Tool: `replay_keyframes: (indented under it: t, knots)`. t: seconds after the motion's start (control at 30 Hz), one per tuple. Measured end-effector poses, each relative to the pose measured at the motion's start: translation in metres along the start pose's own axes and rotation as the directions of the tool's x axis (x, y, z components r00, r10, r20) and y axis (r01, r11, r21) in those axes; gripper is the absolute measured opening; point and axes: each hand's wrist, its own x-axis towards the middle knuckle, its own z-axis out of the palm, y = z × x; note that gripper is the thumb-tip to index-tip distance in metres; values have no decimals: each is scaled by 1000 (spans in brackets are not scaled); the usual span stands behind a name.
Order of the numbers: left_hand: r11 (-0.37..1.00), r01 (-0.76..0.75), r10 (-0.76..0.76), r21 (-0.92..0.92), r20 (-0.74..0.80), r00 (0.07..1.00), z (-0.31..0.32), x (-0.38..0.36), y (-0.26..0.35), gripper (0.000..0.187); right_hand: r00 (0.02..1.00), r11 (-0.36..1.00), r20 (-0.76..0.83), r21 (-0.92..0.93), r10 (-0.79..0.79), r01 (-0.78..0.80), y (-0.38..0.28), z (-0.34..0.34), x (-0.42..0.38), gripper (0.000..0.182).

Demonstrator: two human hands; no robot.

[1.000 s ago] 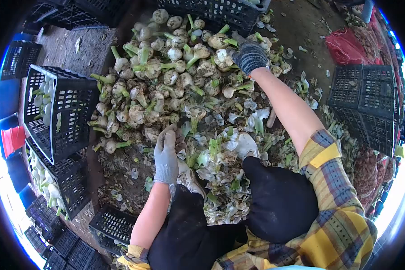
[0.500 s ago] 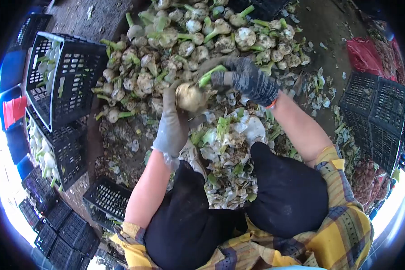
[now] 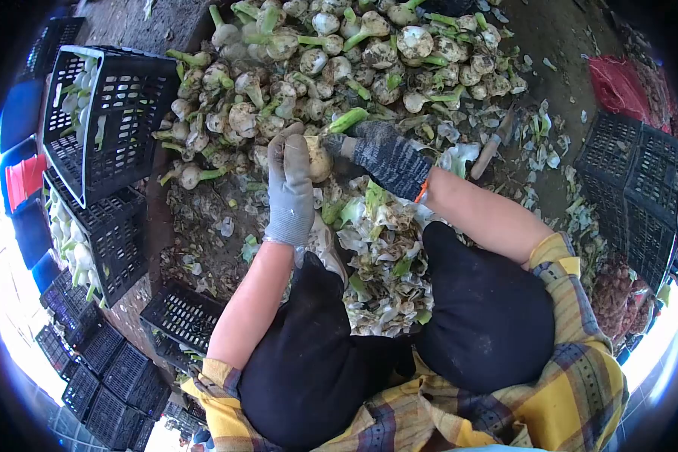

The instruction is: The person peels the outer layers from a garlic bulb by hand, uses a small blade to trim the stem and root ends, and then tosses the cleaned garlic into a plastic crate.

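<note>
My left hand, in a pale grey glove, is closed around the left side of a garlic bulb. My right hand, in a dark speckled knit glove, pinches at the same bulb's upper right side; its fingertips are partly hidden. A green stem sticks out just above the right fingers. Behind both hands lies a heap of soiled garlic bulbs with green stems. To the right of my right hand, a knife with a wooden handle rests on the ground.
Peeled skins cover the ground between my knees. Black crates holding whitish bulbs stand on the left, with a low crate nearer me. More black crates and a red mesh sack are on the right.
My right hand has moved left and slightly down, closer to my left hand. The bulb has turned and is more covered by my fingers. The knife on the ground now shows plainly.
</note>
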Motion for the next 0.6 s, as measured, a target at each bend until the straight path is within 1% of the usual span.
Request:
replay_keyframes:
  t: [0.03, 0.07, 0.1, 0.13, 0.17, 0.23, 0.27, 0.33, 0.37, 0.43, 0.47, 0.53, 0.57, 0.6]
  knots:
    - [1000, 16, -15, -23, 6, 1000, 2, -3, 3, 48, 999, 999, 16, -18, 40, -40, -1, -1, -1, 32]
    - [1000, 20, -20, -16, 7, 1000, 2, -3, 2, 49, 997, 977, 29, -199, -75, 79, 1, -3, -2, 32]
    - [1000, 25, -25, -10, 9, 1000, 1, -4, 0, 49, 981, 908, 63, -370, -184, 194, 3, -7, -2, 33]
    - [999, 16, -16, 28, 4, 1000, -1, -2, -3, 50, 952, 796, 116, -524, -285, 302, 3, -8, -1, 33]
    - [998, 6, -6, 66, 0, 1000, -3, 0, -5, 51, 962, 839, 88, -474, -258, 268, 3, -8, -2, 33]
    - [999, 21, -21, 43, -6, 1000, -3, -1, -6, 52, 979, 910, 37, -363, -199, 199, -1, -5, -3, 33]
    - [999, 29, -28, 32, -10, 1000, -2, -2, -4, 52, 955, 851, 48, -443, -293, 284, 6, -6, -1, 33]
    - [1000, -8, 8, 4, 2, 1000, -2, -2, -4, 53, 879, 688, 93, -585, -468, 429, 20, -6, 4, 32]
    - [1000, -26, 26, -9, 7, 1000, -2, -1, -4, 53, 881, 661, 108, -621, -460, 421, 21, -7, 4, 32]
    - [1000, 30, -30, 6, -29, 999, -1, -1, -4, 54, 888, 601, 135, -690, -441, 403, 21, -7, 2, 30]
    - [998, 56, -56, 13, -48, 997, 0, 0, -2, 55, 898, 632, 99, -678, -430, 377, 19, -5, 1, 29]
    - [953, 292, -292, -77, 16, 956, 1, -1, 15, 55, 916, 693, 23, -647, -401, 319, 16, -2, -1, 26]
    - [907, 405, -401, -114, 54, 914, 1, -1, 23, 55, 937, 713, -21, -656, -347, 249, 16, 0, -1, 26]
    - [878, 456, -448, -144, 88, 890, -1, 0, 23, 55, 953, 728, -65, -662, -295, 180, 15, 1, 0, 27]
